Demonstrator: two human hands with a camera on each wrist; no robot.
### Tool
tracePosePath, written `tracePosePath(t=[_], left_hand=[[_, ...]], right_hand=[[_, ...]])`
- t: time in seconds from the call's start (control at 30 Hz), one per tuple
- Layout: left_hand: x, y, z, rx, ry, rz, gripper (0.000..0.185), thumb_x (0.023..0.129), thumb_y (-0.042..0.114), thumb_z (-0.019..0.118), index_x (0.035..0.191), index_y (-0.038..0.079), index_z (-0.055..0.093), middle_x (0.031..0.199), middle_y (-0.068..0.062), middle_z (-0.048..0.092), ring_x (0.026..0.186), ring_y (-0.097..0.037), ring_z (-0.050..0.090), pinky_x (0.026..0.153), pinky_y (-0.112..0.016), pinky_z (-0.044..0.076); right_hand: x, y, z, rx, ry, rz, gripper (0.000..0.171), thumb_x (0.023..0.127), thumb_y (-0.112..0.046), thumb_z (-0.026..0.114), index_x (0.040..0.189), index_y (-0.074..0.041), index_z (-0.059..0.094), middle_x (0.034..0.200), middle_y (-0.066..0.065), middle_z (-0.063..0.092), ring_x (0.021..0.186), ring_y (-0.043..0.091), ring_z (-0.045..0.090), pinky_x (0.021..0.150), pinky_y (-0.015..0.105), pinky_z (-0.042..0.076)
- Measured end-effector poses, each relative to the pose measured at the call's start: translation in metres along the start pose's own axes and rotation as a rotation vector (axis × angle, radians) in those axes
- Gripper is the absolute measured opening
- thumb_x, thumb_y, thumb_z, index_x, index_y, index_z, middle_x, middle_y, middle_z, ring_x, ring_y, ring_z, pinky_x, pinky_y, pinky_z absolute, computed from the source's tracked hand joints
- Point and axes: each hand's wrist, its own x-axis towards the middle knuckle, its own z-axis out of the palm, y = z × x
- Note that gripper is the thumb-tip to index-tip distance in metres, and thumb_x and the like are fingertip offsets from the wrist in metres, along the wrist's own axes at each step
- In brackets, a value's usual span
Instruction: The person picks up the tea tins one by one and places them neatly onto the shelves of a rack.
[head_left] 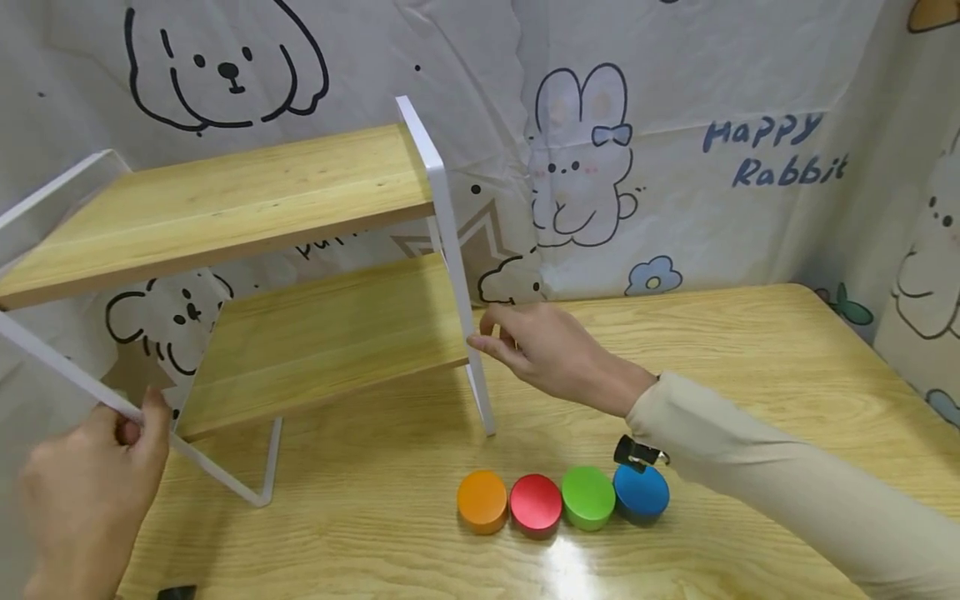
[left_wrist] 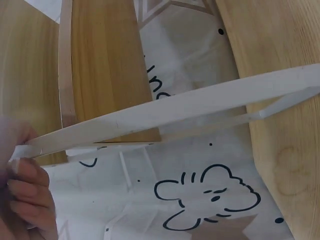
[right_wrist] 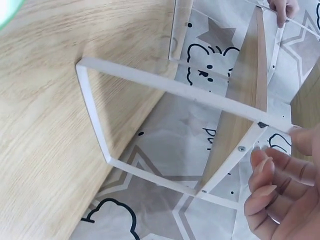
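A two-tier shelf rack [head_left: 315,333] with wooden boards and white metal side frames stands slanted on the left of the table. My left hand [head_left: 97,483] grips the bar of its left side frame, thumb on one side and fingers curled round the other. On the opposite side, my right hand [head_left: 543,350] pinches the upright of the right side frame [right_wrist: 175,90], beside the lower board. The thumb lies at the upright's front edge and the other fingers are bent. Screw heads show along the crossbar near those fingers in the right wrist view.
In front of the rack stand four-colour round pieces in a row: orange [head_left: 482,502], red [head_left: 536,505], green [head_left: 588,497] and blue [head_left: 641,493]. A printed cloth [head_left: 675,75] hangs behind the wooden table [head_left: 750,367]. A small black thing [head_left: 177,592] lies at the near left edge.
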Motion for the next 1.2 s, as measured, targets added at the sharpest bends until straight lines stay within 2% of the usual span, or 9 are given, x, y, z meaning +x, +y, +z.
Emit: tracePosePath(t=[0.1,0.33,0.5,0.7,0.77,0.97,1.2], left_hand=[[0.0,0.0,0.002,0.008,-0.034,0.012,0.048,0.091,0.021,0.045,0.045,0.008,0.037,0.036,-0.005,0.032,0.032,-0.019,0.025,0.034,-0.032,0.018],[0.0,0.004,-0.001,0.025,-0.132,-0.073,0.047,0.095,0.02,0.042,0.05,0.009,0.033,0.039,-0.004,0.029,0.034,-0.024,0.028,0.035,-0.034,0.018],[0.0,0.005,0.0,0.005,-0.158,-0.099,0.047,0.096,0.02,0.04,0.051,0.008,0.033,0.039,-0.005,0.03,0.036,-0.024,0.029,0.036,-0.034,0.02],[-0.001,0.006,0.0,-0.008,-0.162,-0.106,0.047,0.097,0.021,0.04,0.053,0.007,0.035,0.04,-0.007,0.032,0.037,-0.027,0.031,0.036,-0.035,0.02],[0.0,0.007,0.0,-0.002,-0.171,-0.1,0.048,0.098,0.021,0.039,0.052,0.008,0.034,0.039,-0.006,0.031,0.036,-0.026,0.03,0.036,-0.035,0.02],[0.007,0.016,0.002,0.001,-0.253,-0.102,0.049,0.099,0.021,0.038,0.052,0.008,0.035,0.042,-0.004,0.031,0.036,-0.022,0.03,0.034,-0.034,0.021],[0.011,0.026,0.006,-0.04,-0.28,-0.095,0.043,0.099,0.023,0.04,0.059,0.006,0.04,0.045,-0.007,0.036,0.04,-0.026,0.036,0.036,-0.035,0.024]], right_hand=[[0.001,0.0,0.003,0.017,0.012,-0.053,0.016,0.095,-0.024,0.06,0.091,-0.009,0.065,0.069,-0.005,0.061,0.055,0.006,0.047,0.053,0.024,0.042],[0.003,-0.001,0.004,0.052,0.029,-0.087,0.016,0.093,-0.015,0.061,0.079,-0.009,0.059,0.061,-0.006,0.05,0.051,0.004,0.041,0.05,0.022,0.037],[0.005,-0.003,0.004,0.057,0.052,-0.105,0.021,0.093,-0.013,0.062,0.074,-0.01,0.054,0.058,-0.006,0.043,0.051,0.004,0.039,0.048,0.021,0.033],[0.006,-0.003,0.003,0.067,0.058,-0.113,0.019,0.091,-0.012,0.064,0.074,-0.009,0.057,0.057,-0.005,0.046,0.049,0.003,0.04,0.047,0.021,0.035],[0.006,-0.003,0.002,0.074,0.052,-0.114,0.019,0.092,-0.011,0.063,0.073,-0.008,0.059,0.057,-0.005,0.047,0.049,0.003,0.041,0.047,0.021,0.036],[0.002,0.001,-0.004,0.087,0.058,-0.074,0.019,0.091,-0.01,0.064,0.072,-0.009,0.06,0.057,-0.004,0.05,0.05,0.004,0.044,0.048,0.022,0.039],[-0.003,0.01,-0.009,0.087,0.041,-0.02,0.012,0.091,-0.01,0.064,0.081,-0.005,0.067,0.063,0.001,0.06,0.052,0.006,0.051,0.049,0.023,0.042]])
